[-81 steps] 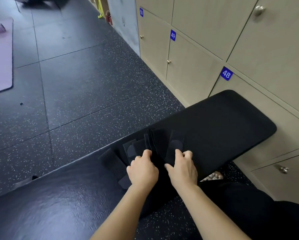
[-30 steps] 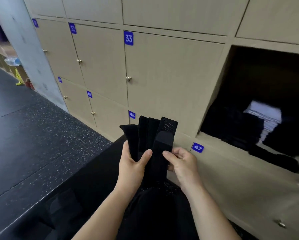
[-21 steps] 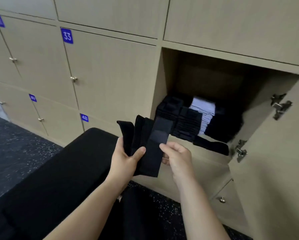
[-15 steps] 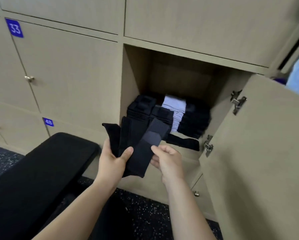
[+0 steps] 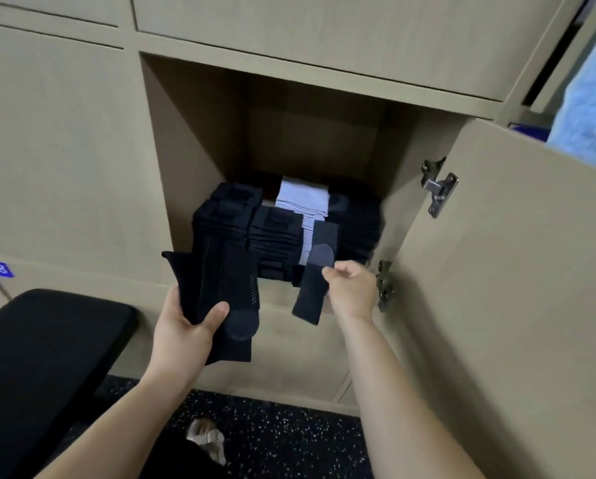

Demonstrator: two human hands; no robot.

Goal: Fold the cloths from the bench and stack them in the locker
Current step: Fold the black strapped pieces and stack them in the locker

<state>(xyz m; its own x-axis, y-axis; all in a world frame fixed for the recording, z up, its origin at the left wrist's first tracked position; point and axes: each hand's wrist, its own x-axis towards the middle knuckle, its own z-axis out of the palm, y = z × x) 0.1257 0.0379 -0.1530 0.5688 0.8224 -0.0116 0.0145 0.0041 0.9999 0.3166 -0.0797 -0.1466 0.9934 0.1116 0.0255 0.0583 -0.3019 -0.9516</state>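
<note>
The left hand (image 5: 182, 331) grips a fanned bundle of black cloths (image 5: 220, 278), thumb across the front, fingers behind; the right hand (image 5: 351, 288) pinches a single black cloth (image 5: 312, 295) at its right edge; both are held before the open locker (image 5: 193, 133), in front of the folded stacks (image 5: 275, 236).

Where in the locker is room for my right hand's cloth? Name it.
Free: the tall gap above every stack, under the roof of the locker. Crowded: the floor, filled by left black stack, middle black stack, right black stack and the white stack behind.
</note>
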